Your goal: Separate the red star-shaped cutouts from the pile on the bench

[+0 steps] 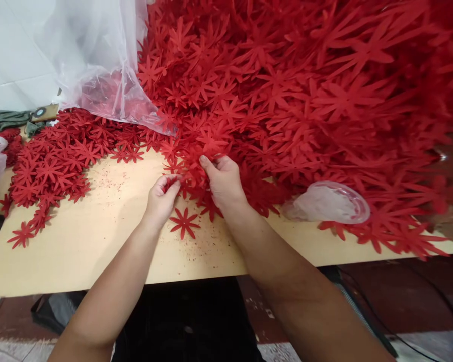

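Note:
My right hand (226, 182) is closed, thumb against fingers, on a red flower-shaped cutout (197, 171) with long narrow petals. Just left of it, my left hand (162, 196) pinches red petal material at its fingertips. I cannot tell whether both hands grip the same piece, as red petals overlap there. A single red cutout (184, 223) lies flat on the table below and between the hands. Right behind them rises a large heap of red cutouts (272, 95), reaching almost to my right fingers.
A smaller pile of red cutouts (49, 163) covers the table's left side. A clear plastic bag (109, 95) hangs over the back left. A clear plastic tub (330, 203) lies against the heap at right. Red scraps dot the pale table (121, 241).

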The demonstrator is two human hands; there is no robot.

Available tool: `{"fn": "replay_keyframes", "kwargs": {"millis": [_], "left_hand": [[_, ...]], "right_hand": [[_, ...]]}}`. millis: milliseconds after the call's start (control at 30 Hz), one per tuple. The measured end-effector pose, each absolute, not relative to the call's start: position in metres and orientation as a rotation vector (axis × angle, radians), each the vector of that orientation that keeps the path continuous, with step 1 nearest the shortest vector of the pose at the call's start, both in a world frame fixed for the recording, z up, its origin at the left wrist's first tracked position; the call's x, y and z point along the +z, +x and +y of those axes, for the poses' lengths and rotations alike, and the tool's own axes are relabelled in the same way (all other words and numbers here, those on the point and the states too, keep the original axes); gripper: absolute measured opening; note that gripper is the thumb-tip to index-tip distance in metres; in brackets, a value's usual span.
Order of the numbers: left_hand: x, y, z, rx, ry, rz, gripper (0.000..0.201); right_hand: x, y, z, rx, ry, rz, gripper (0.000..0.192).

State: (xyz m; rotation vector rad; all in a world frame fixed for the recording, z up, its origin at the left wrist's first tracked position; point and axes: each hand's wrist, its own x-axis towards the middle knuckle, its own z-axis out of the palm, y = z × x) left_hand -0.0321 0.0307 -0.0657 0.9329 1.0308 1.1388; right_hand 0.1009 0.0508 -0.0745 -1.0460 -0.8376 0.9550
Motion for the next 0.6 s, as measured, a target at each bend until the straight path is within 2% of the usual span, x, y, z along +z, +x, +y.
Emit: {"fn": "replay_keyframes", "kwargs": {"millis": [100, 167, 233, 400, 600], "left_hand": [[-0.0638, -0.0346, 0.0325, 1.136, 0.851, 1.011, 0.037], [-0.0627, -0.0354, 0.0338, 1.152, 0.826, 1.009, 0.047], [-0.0617, -0.0356, 0.0346, 1.159, 0.814, 1.024, 0.044], [-0.0609, -0.0356, 0.0351, 1.114, 0.789, 1.035, 0.013], [-0.0598, -0.0357, 0.0331, 1.139, 0.813, 1.018, 0.028]], "right_hand": [[-0.076, 0.1003, 0.0519, 0.966, -1.051, -0.803, 0.04], [-0.0762, 0.0986, 0.0518, 1.024, -1.021, -0.815, 0.042], [-0.0751, 0.0973, 0.051, 1.089, -0.99, -0.853, 0.042], [-0.0703, 0.1, 0.0496, 1.083, -1.039, -0.861, 0.037], [-0.0705, 0.1057, 0.0519, 0.969, -1.023, -0.812, 0.035]]}}
